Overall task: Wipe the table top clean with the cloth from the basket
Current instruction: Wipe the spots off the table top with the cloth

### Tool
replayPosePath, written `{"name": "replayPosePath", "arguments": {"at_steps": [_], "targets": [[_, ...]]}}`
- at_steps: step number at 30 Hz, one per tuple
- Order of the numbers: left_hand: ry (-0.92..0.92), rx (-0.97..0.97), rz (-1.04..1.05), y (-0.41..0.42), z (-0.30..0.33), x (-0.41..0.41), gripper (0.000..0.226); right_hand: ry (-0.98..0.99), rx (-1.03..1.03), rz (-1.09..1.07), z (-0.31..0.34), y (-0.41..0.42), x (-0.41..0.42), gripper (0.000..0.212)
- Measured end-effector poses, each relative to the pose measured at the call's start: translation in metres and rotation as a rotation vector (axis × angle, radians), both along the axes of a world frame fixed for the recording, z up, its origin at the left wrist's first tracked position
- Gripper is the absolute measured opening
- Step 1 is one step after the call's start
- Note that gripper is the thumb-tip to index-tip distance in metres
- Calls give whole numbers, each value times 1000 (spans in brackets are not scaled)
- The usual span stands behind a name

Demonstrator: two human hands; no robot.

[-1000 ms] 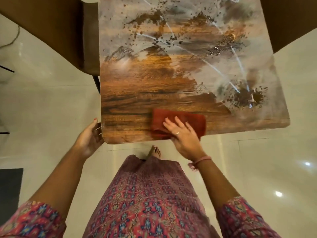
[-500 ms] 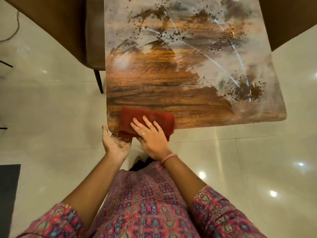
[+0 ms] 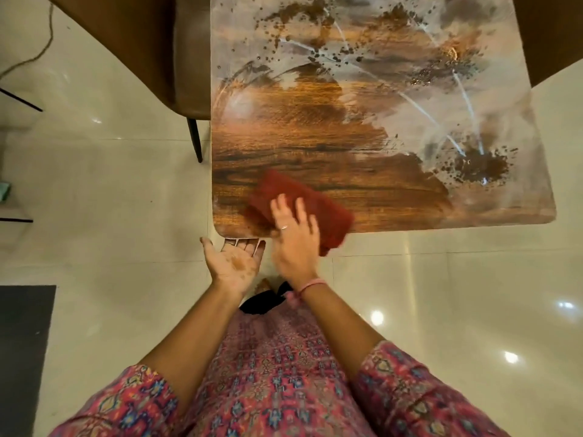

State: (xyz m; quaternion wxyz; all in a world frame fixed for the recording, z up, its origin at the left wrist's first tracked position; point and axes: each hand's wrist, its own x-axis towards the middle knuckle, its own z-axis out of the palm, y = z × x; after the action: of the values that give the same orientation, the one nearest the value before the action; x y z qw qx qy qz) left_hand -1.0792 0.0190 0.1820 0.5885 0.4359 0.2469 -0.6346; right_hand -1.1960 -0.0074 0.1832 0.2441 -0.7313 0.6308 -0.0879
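Brown chair point(image 3: 151, 48) is sitting upper left, touching table point(image 3: 473, 212) edge; dark mat point(image 3: 22, 342) cut off lower left. R hand point(image 3: 295, 241) is pressing flat, fingers spread, on red cloth point(image 3: 328, 216) at table's near-left corner, motion-blurred. L hand point(image 3: 235, 263) is cupping open, palm up, below edge, fingertips hidden under it.

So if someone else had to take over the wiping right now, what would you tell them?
Right hand: flat on the red cloth, pressing it at the table's near edge; one cloth corner hangs off.
Left hand: open, palm up, cupped just below the near-left edge, brownish crumbs in the palm.
Done: near-left patch shows clean wood.
Left: white film and brown spill across the far and right parts. The basket is out of view.
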Motion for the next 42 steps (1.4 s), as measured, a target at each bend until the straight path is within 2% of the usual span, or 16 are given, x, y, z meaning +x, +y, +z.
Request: {"name": "replayPosePath", "arguments": {"at_steps": [4,7,9,12,17,19,21,24,26,29,33,35,37,38,40,42], "targets": [[-70,-32,113,9,-1,0,49,-24,35,521,0,17,27,57],[-20,-12,70,10,-6,2,68,-23,44,677,1,3,-12,54],[24,-10,16,10,-9,4,80,0,33,649,2,-5,-55,55],[79,-67,51,9,-13,4,82,-28,50,398,7,-20,-98,53],[98,-85,46,10,-14,3,84,-17,51,21,8,-37,-22,55],[85,-75,39,10,-11,1,85,13,46,107,9,-39,14,55],[77,-70,36,10,-5,0,81,59,15,332,10,-34,34,56],[82,-55,62,8,-1,-3,69,90,-24,656,8,-18,20,55],[65,-27,68,6,2,-11,70,61,-31,731,5,-19,-10,54],[12,57,6,1,7,-30,74,55,-42,547,3,-39,-76,58],[-117,121,-240,-13,23,-67,51,106,-30,4,10,-82,-163,61],[-177,139,-360,-22,29,-93,41,135,-11,-271,10,-100,-153,58],[-183,168,-389,-29,33,-119,43,132,0,-346,10,-104,-120,57],[-178,178,-386,-34,34,-131,44,111,-6,-236,8,-100,-105,58],[-179,170,-378,-41,35,-152,46,115,-3,165,5,-84,-94,60],[-204,170,-348,-46,33,-170,47,120,-3,483,7,-85,-125,60]]}}
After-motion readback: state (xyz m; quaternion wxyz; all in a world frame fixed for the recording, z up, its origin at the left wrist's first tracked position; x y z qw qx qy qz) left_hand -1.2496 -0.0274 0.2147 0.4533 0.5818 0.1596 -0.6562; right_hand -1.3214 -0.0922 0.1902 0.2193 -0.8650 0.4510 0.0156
